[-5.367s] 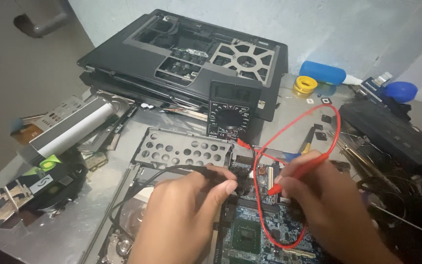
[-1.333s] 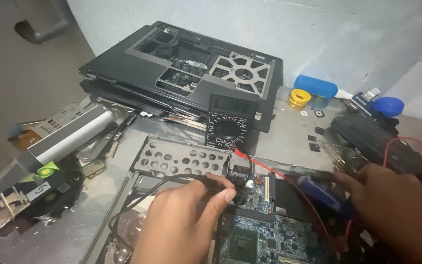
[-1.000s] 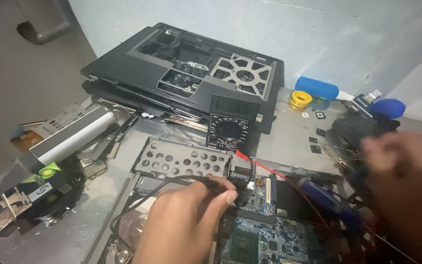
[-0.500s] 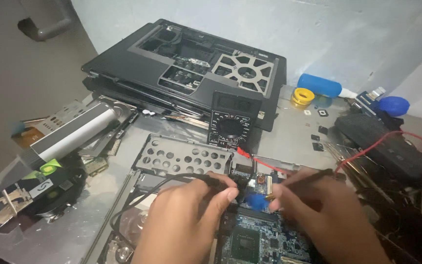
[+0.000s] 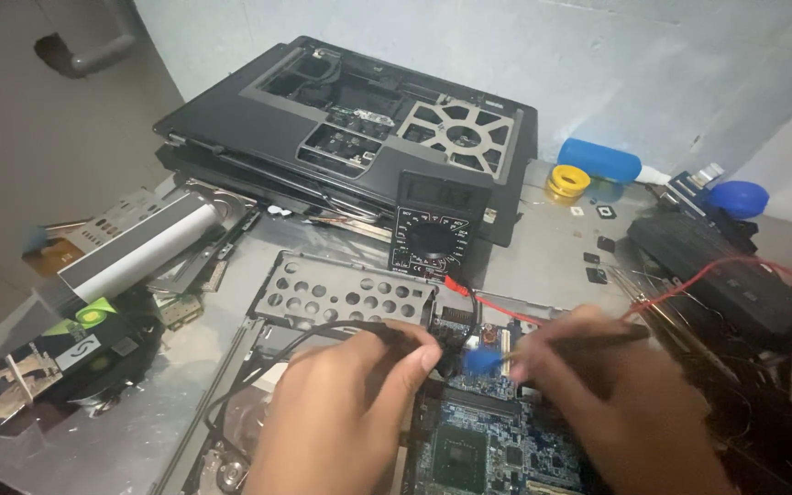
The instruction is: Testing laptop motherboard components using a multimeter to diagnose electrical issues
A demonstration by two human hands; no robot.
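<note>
Since half a second ago, little shifts: both hands stay over the blue circuit board [image 5: 497, 449], the right one edging slightly. Left hand [image 5: 341, 412] pinches the black probe [image 5: 396, 332], tip near a blue component [image 5: 478, 360]. Right hand [image 5: 616, 403] grips a thin dark-handled tool [image 5: 588, 341] aimed at the same spot. Behind sits the black multimeter [image 5: 437, 229], red lead [image 5: 689, 280] trailing right across the desk [image 5: 552, 266]. Probing looks midway; the board remains open, unassembled.
</note>
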